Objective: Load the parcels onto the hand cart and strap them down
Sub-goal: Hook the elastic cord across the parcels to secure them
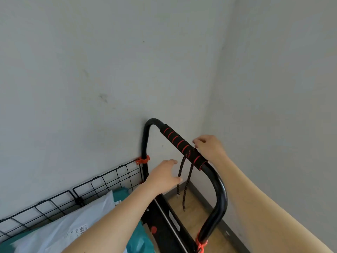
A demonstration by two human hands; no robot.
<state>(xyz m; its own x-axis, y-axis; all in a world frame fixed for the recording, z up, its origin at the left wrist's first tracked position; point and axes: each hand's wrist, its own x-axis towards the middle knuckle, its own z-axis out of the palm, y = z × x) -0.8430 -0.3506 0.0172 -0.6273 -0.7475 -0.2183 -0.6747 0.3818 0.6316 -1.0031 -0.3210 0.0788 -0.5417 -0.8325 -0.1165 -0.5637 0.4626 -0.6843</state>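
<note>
The hand cart's black handle (217, 181) arches up in the middle, with a black foam grip (175, 139) ringed in red. A black-and-yellow speckled cord (189, 176) is looped over that grip, and its two ends hang down. My right hand (209, 148) sits at the grip's right end with fingers curled at the cord's loop. My left hand (164, 178) hovers just left of the hanging ends, fingers relaxed, holding nothing. A white parcel (76, 223) and teal parcels (138, 241) lie in the cart's black wire basket (102, 181) at lower left.
Grey walls meet in a corner right behind the cart. A strip of wooden floor (197, 207) and a grey skirting board show below the handle. Red clips (142, 160) hold the wire panel to the handle post, and a red hook (200, 243) hangs low on the right post.
</note>
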